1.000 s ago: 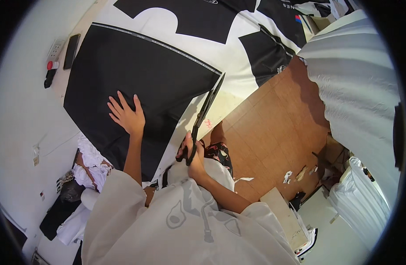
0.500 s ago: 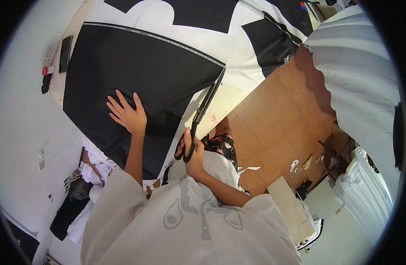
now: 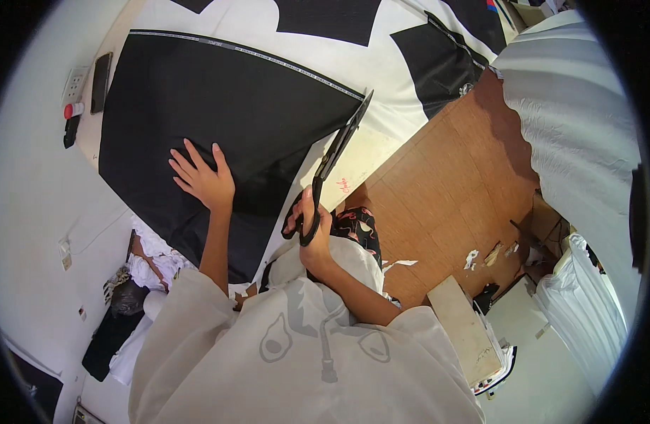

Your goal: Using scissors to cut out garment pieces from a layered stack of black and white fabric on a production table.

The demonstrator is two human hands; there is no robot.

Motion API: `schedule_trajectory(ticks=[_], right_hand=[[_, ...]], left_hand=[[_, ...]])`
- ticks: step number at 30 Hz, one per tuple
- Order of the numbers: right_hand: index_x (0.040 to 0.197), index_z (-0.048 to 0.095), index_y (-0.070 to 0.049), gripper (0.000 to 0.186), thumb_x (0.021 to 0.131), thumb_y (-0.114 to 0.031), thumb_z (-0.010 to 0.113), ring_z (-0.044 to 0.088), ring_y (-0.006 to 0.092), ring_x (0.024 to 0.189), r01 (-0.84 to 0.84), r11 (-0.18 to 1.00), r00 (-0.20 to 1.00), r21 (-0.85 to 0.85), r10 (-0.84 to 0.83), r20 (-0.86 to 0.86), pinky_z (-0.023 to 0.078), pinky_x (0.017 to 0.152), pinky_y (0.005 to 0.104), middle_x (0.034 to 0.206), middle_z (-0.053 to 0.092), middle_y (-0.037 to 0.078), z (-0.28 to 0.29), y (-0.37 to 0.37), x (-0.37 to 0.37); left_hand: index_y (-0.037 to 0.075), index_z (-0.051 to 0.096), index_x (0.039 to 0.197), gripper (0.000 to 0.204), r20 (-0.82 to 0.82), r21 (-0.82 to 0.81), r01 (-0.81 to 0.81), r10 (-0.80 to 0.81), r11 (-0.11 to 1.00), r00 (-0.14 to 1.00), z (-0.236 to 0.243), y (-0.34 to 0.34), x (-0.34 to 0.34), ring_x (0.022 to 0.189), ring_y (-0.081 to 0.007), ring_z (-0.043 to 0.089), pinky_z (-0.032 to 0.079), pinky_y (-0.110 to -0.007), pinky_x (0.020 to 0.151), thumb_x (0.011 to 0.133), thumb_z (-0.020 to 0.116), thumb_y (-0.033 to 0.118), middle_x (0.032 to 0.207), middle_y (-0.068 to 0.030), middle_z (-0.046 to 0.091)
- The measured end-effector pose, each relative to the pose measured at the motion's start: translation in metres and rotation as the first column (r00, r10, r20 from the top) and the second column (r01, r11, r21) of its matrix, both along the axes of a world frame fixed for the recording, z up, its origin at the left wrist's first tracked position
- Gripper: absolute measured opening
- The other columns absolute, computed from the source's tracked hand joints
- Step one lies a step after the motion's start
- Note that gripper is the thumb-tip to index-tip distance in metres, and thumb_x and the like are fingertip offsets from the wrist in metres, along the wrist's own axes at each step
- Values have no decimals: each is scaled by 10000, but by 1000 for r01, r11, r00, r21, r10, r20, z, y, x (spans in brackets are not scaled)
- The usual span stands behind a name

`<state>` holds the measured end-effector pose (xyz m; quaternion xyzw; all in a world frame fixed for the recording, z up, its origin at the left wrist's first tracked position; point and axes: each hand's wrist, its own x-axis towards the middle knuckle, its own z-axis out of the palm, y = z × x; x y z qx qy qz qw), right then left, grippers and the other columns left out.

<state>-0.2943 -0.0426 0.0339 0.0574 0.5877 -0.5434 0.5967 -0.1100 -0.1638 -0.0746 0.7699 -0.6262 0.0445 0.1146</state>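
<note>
A large piece of black fabric (image 3: pixel 198 92) lies over the table, edged at its far side with a narrow printed strip (image 3: pixel 254 51). My left hand (image 3: pixel 206 182) rests flat on this fabric with its fingers spread. In my right hand (image 3: pixel 314 230) is a pair of long black scissors (image 3: pixel 332 161), gripped by the handles. Their blades point away from me along the fabric's right edge, and the tips reach the strip's right end. The blades look nearly closed; whether cloth lies between them is hard to tell.
White fabric (image 3: pixel 325 66) with more black pieces (image 3: pixel 445 71) covers the far table. A phone (image 3: pixel 101 83) and a red-capped black item (image 3: pixel 72 126) lie at the left edge. Right of the table are brown floor (image 3: pixel 438 191) with scraps and a hanging white curtain (image 3: pixel 565 113). Cloth piles sit lower left.
My right hand has pushed the scissors forward and slightly right, so their tips now pass the fabric's far right corner. The left hand stays in nearly the same spot.
</note>
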Motion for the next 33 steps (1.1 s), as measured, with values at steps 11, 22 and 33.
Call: schedule_trajectory(ticks=[11,22,33], right_hand=[[808,521,-99,512,1095,-515,608,552,163,618,-94,996,995,10,94,34,472,598,321,711,514,37,3,15,-18],[821,602,-93,496,1058,-525,664,561,112,564,-877,470,457,98,880,-128,414,505,279,636,562,10,16,30,-309],[734,550,-137,479,1024,-457,758,506,84,491,-949,170,146,264,983,-108,388,474,266,593,526,-28,8,-66,-375]], left_hand=[[136,451,1654,723,7,-1,-2,2,1000,1000,3,-4,-10,1602,-493,266,247,-701,1240,1067,592,535,1729,-265,315],[154,539,1601,683,4,-66,-26,27,997,1000,22,-4,-4,1581,-455,333,258,-678,1248,1034,646,519,1711,-226,375],[215,498,1634,700,3,-34,-95,95,995,995,15,-4,-3,1616,-392,295,205,-624,1293,1040,606,571,1742,-164,352]])
